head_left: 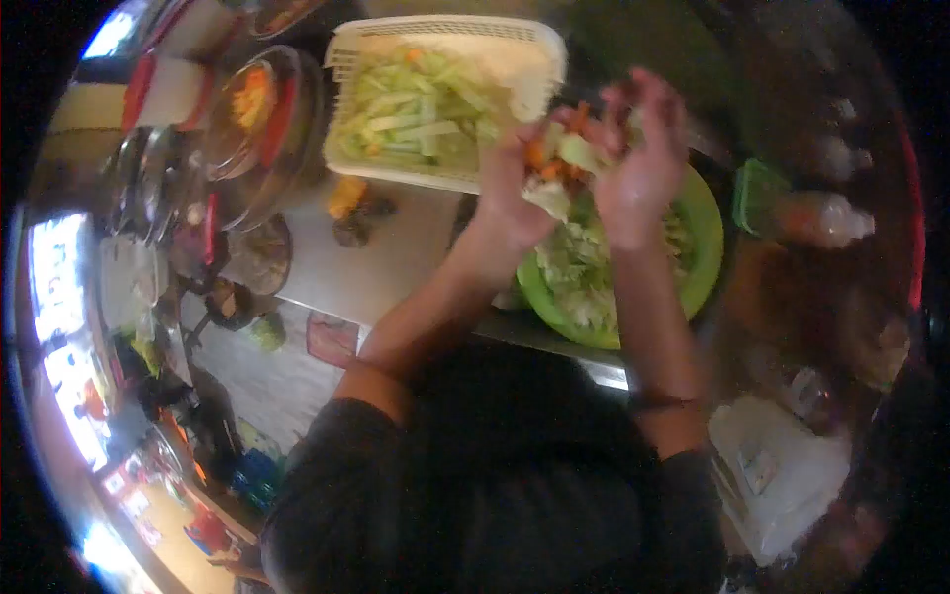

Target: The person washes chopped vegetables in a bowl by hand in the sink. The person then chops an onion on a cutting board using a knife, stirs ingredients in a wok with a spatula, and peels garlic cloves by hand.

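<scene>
1. Above the surface, close to its near edge, my left hand is part-open and cupped, its fingers curled against the mixed vegetable pieces.
2. My right hand faces it from the other side, also part-open, fingers bent and a little spread. I hold the pieces between my two hands; they look orange and pale green, but blur hides the exact finger contacts.
3. Under both hands, by the near edge, sits the bright green bowl, with pale shredded vegetables lying in it.
4. Just beyond my left hand, toward the far edge, is the white basket. Light green strips lie inside, with a few orange bits among them.
5. On the surface beside the basket's near left corner, I see an orange lump and a dark lump close by.
6. Farther left stands a clear round container with orange pieces showing.
7. Well to the right of the bowl are a green box and a bottle; nearer my body lies a whitish bag.
</scene>
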